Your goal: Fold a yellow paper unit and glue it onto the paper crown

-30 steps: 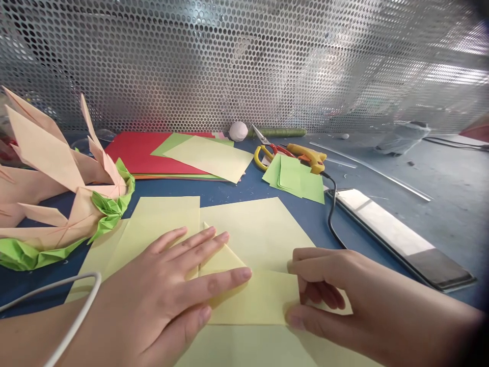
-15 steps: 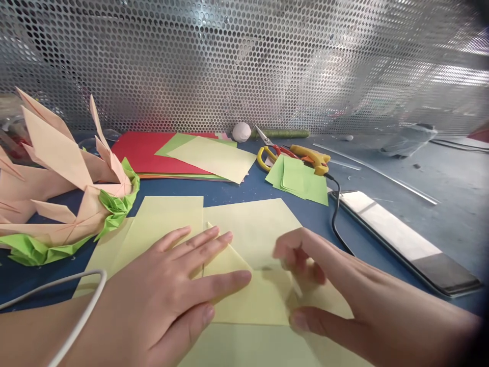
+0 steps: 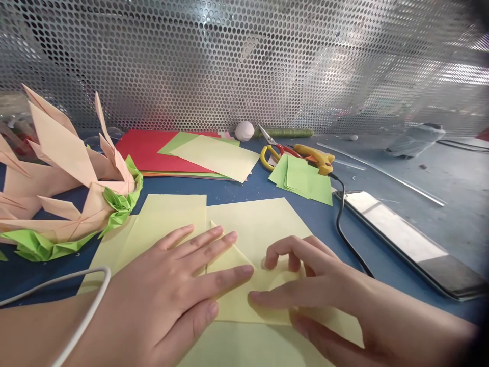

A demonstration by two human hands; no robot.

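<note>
My left hand (image 3: 191, 285) lies flat with spread fingers on a pale yellow sheet of paper (image 3: 233, 306). Beside its fingertips a slanted folded edge shows on that sheet. My right hand (image 3: 321, 285) is at the sheet's right side, its fingers bent and its thumb near the lower edge. Between its fingers the paper looks curled; the grip is partly hidden. More pale yellow sheets (image 3: 168, 214) lie beneath and around both hands. A white cord (image 3: 91, 306) crosses over my left wrist.
At left stands a peach and green folded-paper piece (image 3: 64, 153). Behind lie red sheets (image 3: 145, 153), scissors (image 3: 269, 150), a yellow glue gun (image 3: 315, 155), green paper squares (image 3: 298, 176) and a white ball (image 3: 244, 131). A phone (image 3: 405, 234) and black cable (image 3: 344, 234) sit at right.
My right hand has moved a little left over the sheet, and its index finger has stretched out onto the paper. My left hand stays in place on the paper.
</note>
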